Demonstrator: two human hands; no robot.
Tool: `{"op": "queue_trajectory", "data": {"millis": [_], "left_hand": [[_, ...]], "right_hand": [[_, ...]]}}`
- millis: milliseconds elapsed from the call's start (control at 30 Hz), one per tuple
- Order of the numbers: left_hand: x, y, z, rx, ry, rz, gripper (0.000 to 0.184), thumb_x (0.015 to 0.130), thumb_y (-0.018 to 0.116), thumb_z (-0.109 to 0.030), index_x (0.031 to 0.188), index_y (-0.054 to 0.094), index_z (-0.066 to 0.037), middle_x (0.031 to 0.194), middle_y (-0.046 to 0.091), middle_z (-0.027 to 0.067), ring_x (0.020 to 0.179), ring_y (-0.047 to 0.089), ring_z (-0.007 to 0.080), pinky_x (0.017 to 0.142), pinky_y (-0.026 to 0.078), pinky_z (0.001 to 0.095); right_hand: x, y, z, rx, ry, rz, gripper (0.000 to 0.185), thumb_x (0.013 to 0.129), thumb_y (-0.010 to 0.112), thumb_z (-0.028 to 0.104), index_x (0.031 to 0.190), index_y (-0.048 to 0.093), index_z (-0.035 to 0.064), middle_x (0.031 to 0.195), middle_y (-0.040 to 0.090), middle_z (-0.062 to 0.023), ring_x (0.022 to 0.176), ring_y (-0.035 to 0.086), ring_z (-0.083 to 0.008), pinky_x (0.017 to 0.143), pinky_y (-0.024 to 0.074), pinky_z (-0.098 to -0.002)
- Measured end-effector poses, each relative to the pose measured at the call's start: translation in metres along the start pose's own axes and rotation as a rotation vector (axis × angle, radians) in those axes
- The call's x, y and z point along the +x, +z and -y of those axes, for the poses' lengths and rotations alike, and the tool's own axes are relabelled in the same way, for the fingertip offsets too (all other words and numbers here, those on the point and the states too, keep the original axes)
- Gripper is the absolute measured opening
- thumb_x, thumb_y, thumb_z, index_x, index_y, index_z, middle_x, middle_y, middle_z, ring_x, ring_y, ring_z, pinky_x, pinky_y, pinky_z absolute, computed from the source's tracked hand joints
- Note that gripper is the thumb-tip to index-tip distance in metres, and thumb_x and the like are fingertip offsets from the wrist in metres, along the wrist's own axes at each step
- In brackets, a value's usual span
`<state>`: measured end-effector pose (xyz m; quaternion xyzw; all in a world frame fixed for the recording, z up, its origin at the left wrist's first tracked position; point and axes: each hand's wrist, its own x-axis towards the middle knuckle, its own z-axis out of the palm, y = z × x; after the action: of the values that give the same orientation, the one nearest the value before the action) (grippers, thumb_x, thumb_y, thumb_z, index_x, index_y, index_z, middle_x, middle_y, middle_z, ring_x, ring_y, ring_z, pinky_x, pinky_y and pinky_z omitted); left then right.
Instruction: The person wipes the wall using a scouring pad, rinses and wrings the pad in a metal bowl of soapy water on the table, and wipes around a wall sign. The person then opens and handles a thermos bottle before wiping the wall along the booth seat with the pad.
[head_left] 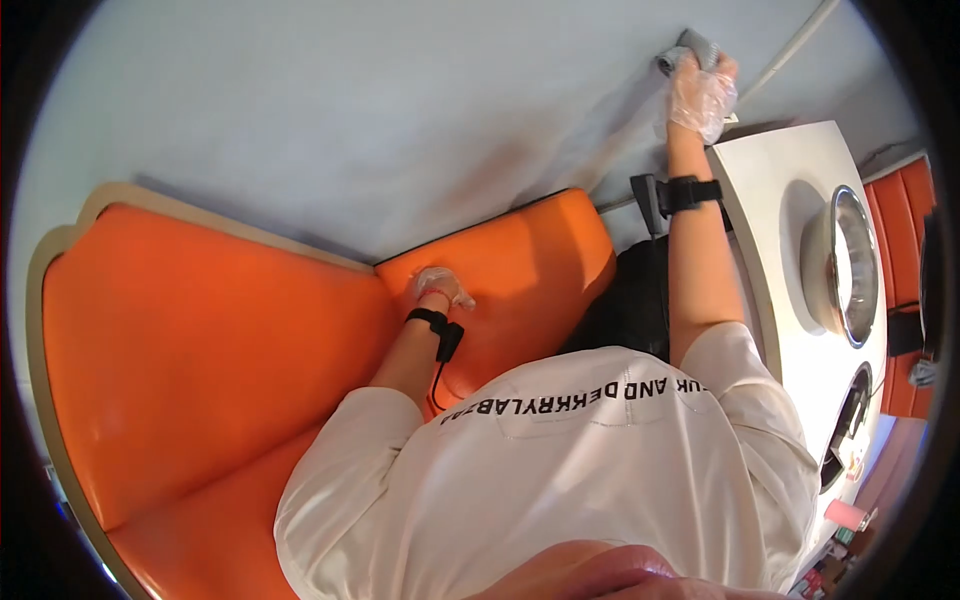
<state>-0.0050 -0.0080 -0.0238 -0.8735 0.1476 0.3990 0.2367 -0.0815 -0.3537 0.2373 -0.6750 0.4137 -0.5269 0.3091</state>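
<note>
wall (300, 100): spans the top of the frame; open room runs from upper right toward upper left.
orange seat (200, 340): left and centre, its tan rim (150, 197) edging the wall.
counter (775, 170): right side; its corner near the right wrist limits downward movement.
right hand (702, 98): upper right, gloved fingers closed around the cloth.
left hand (438, 286): centre, on the seat, nothing seen held; finger spread i cannot tell.
grey cloth (698, 45): upper right, at the wall; likely a wiping step, next calling for even pressure clear of the pipe (795, 50).
</note>
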Motion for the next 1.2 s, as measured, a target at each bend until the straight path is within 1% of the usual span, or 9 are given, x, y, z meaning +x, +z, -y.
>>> {"op": "queue_trajectory", "data": {"millis": [67, 233, 367, 533, 667, 767, 867, 967, 1200], "left_hand": [[0.035, 0.015, -0.006, -0.006, -0.062, 0.077, 0.082, 0.060, 0.083, -0.061, 0.126, 0.067, -0.014, 0.131, 0.065, 0.0094, 0.122, 0.061, 0.0264, 0.108, 0.044, 0.0471], [0.009, 0.005, 0.005, -0.009, 0.117, -0.008, 0.065, 0.063, 0.079, -0.062, 0.104, 0.071, -0.012, 0.110, 0.069, 0.0067, 0.093, 0.069, 0.0243, 0.082, 0.054, 0.0448], [0.014, 0.006, -0.001, 0.105, 0.064, 0.010, 0.056, 0.064, 0.076, -0.062, 0.095, 0.071, -0.015, 0.098, 0.070, 0.0055, 0.085, 0.069, 0.0248, 0.069, 0.054, 0.0467], [0.019, 0.010, -0.005, 0.143, 0.040, -0.024, 0.054, 0.064, 0.074, -0.065, 0.090, 0.069, -0.018, 0.092, 0.068, 0.0052, 0.082, 0.068, 0.0271, 0.064, 0.053, 0.0459], [0.036, 0.015, -0.003, 0.213, 0.131, 0.011, 0.056, 0.062, 0.075, -0.066, 0.088, 0.068, -0.017, 0.093, 0.067, 0.0050, 0.081, 0.068, 0.0285, 0.063, 0.053, 0.0442], [0.015, 0.007, -0.004, 0.143, 0.008, 0.017, 0.050, 0.062, 0.076, -0.060, 0.086, 0.068, -0.017, 0.094, 0.067, 0.0044, 0.082, 0.068, 0.0278, 0.063, 0.053, 0.0445], [0.018, 0.008, -0.001, 0.018, 0.005, 0.052, 0.069, 0.061, 0.079, -0.057, 0.115, 0.072, -0.015, 0.127, 0.064, 0.0145, 0.116, 0.063, 0.0325, 0.093, 0.052, 0.0476], [0.004, 0.005, 0.001, 0.073, 0.066, -0.074, 0.047, 0.060, 0.076, -0.055, 0.082, 0.066, -0.015, 0.094, 0.068, 0.0066, 0.082, 0.068, 0.0273, 0.064, 0.053, 0.0437], [0.016, 0.006, -0.007, 0.170, 0.004, -0.040, 0.059, 0.061, 0.078, -0.064, 0.095, 0.072, -0.016, 0.099, 0.071, 0.0071, 0.088, 0.071, 0.0259, 0.068, 0.056, 0.0461]], "right_hand": [[-0.019, 0.030, -0.021, -0.225, -0.223, 0.012, 0.040, 0.089, 0.064, 0.023, 0.122, 0.055, 0.0026, 0.113, 0.063, -0.0214, 0.100, 0.064, -0.0364, 0.090, 0.0507, -0.0436], [-0.131, 0.050, -0.047, -0.079, -0.573, 0.332, 0.027, 0.087, 0.067, 0.011, 0.112, 0.059, 0.0056, 0.110, 0.064, -0.0209, 0.099, 0.064, -0.0410, 0.081, 0.0536, -0.0457], [-0.123, 0.037, -0.046, -0.047, -0.480, 0.575, 0.027, 0.087, 0.067, 0.014, 0.113, 0.059, 0.0102, 0.106, 0.066, -0.0213, 0.090, 0.066, -0.0406, 0.077, 0.0541, -0.0455], [-0.043, 0.020, -0.031, -0.049, -0.069, 0.035, 0.037, 0.089, 0.065, 0.025, 0.118, 0.056, 0.0032, 0.099, 0.068, -0.0250, 0.089, 0.068, -0.0393, 0.078, 0.0542, -0.0462], [-0.072, 0.047, -0.023, -0.140, -0.356, -0.019, 0.034, 0.090, 0.063, 0.019, 0.118, 0.055, 0.0012, 0.103, 0.068, -0.0235, 0.091, 0.066, -0.0427, 0.080, 0.0536, -0.0464], [-0.108, 0.035, -0.033, -0.059, -0.377, 0.318, 0.032, 0.089, 0.065, 0.016, 0.118, 0.057, 0.0051, 0.101, 0.067, -0.0250, 0.094, 0.065, -0.0437, 0.081, 0.0530, -0.0478], [-0.104, 0.028, -0.047, -0.106, -0.353, 0.488, 0.034, 0.089, 0.065, 0.020, 0.119, 0.058, 0.0069, 0.104, 0.066, -0.0280, 0.097, 0.065, -0.0450, 0.083, 0.0525, -0.0489], [-0.061, 0.021, -0.054, -0.187, -0.287, 0.257, 0.038, 0.089, 0.065, 0.024, 0.120, 0.058, 0.0039, 0.106, 0.067, -0.0268, 0.099, 0.065, -0.0445, 0.084, 0.0523, -0.0485], [-0.032, 0.026, -0.029, -0.274, -0.118, 0.157, 0.048, 0.090, 0.062, 0.023, 0.131, 0.051, 0.0006, 0.119, 0.064, -0.0234, 0.111, 0.062, -0.0396, 0.094, 0.0494, -0.0447]]}}
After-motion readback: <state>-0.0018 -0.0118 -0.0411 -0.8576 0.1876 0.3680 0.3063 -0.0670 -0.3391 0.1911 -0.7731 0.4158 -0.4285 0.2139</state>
